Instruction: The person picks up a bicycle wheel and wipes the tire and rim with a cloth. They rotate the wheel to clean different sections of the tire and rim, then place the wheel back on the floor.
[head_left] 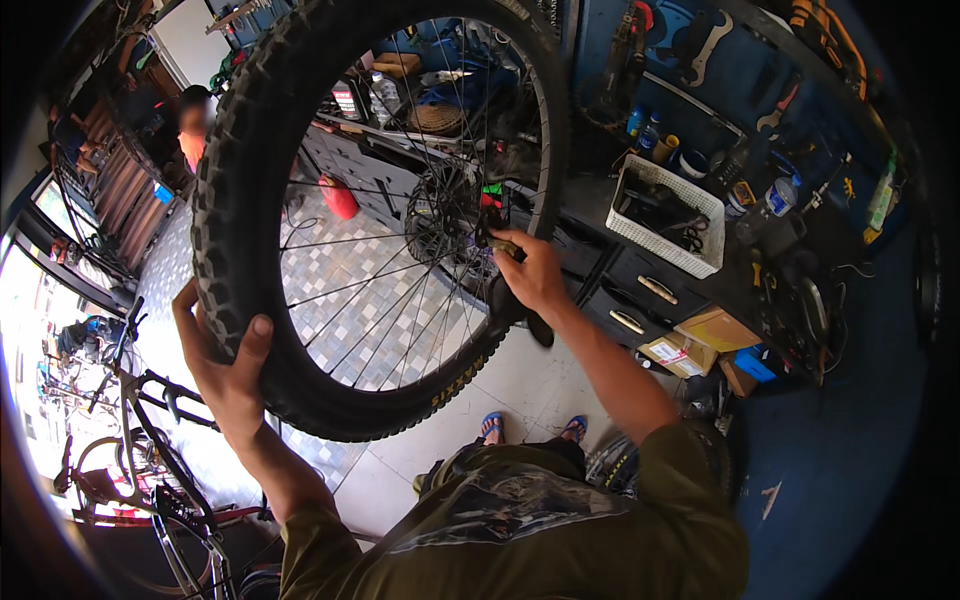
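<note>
A bicycle wheel with a wide, knobby black tyre is held upright in front of me, tilted a little. My left hand grips the tyre at its lower left, thumb on the near side and fingers around the outer tread. Close to the hub and spokes, my right hand is closed on a small, dark piece that I cannot make out. Below that hand a black, rounded part overlaps the tyre. Behind the spokes is a toothed cassette, partly hidden.
At the right, a workbench with drawers carries a white basket of dark parts, with bottles beside it. Tools such as a spanner hang on the blue wall. Cardboard boxes sit below. A bicycle frame stands left; a person is farther back.
</note>
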A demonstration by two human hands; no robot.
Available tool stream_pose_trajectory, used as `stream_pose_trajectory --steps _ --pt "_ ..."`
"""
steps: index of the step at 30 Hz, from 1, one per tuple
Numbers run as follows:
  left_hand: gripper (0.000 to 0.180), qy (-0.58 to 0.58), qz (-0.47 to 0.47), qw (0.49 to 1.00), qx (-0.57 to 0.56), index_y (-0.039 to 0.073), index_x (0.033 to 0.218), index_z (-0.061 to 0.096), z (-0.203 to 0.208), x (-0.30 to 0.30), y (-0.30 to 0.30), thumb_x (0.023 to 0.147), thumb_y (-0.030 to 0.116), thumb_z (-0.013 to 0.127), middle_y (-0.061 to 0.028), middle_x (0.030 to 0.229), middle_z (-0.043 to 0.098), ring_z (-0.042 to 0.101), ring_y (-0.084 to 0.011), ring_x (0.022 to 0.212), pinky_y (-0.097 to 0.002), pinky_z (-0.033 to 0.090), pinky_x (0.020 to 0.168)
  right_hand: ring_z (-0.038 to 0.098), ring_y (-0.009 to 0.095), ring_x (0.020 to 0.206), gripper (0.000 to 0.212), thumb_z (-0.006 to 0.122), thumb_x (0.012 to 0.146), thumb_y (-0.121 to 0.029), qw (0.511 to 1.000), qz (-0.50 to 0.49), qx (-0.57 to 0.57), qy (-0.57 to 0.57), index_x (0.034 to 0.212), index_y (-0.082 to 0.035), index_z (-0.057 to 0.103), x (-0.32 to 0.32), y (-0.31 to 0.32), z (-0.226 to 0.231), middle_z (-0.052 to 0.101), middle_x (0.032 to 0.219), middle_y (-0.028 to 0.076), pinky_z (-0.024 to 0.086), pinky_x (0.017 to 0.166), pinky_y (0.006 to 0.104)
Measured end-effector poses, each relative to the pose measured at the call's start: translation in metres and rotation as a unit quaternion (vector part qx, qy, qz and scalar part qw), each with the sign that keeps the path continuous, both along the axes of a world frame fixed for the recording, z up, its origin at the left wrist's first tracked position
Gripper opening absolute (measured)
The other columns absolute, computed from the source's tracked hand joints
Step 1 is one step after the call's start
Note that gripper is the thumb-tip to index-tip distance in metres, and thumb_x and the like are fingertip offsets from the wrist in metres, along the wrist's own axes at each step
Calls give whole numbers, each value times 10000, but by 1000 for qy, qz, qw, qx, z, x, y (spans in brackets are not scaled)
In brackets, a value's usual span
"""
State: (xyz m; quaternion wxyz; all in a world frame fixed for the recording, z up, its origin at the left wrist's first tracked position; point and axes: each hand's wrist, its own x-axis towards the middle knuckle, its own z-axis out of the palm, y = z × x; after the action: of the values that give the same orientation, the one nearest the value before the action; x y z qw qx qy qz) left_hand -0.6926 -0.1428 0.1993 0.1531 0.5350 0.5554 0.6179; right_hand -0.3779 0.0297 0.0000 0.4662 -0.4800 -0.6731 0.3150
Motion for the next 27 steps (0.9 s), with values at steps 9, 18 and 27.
stream_pose_trajectory --steps 9,18,27 --pt "768 -1 -2 1000 13 -21 1426 451 -8 -7 2 830 239 859 -167 1263 635 591 -250 1175 -367 396 1077 665 179 707 310 716 977 -359 631 192 -383 647 1122 -101 626 6 -27 1 671 865 23 594 654 339" --pt "730 21 5 999 25 -16 1424 464 -9 -4 0 855 250 838 -160 1244 646 590 -239 1151 -359 405 1060 639 172 725 232 683 998 -312 635 131 -381 659 1000 -84 643 -15 -7 9 654 839 24 559 659 344" --pt "660 52 60 997 6 6 1415 468 -7 -1 4 876 210 788 -165 1242 615 575 -259 1165 -380 396 1067 561 96 709 330 648 990 -144 953 77 -127 264 1277 10 700 -14 3 -8 650 822 13 480 687 274"
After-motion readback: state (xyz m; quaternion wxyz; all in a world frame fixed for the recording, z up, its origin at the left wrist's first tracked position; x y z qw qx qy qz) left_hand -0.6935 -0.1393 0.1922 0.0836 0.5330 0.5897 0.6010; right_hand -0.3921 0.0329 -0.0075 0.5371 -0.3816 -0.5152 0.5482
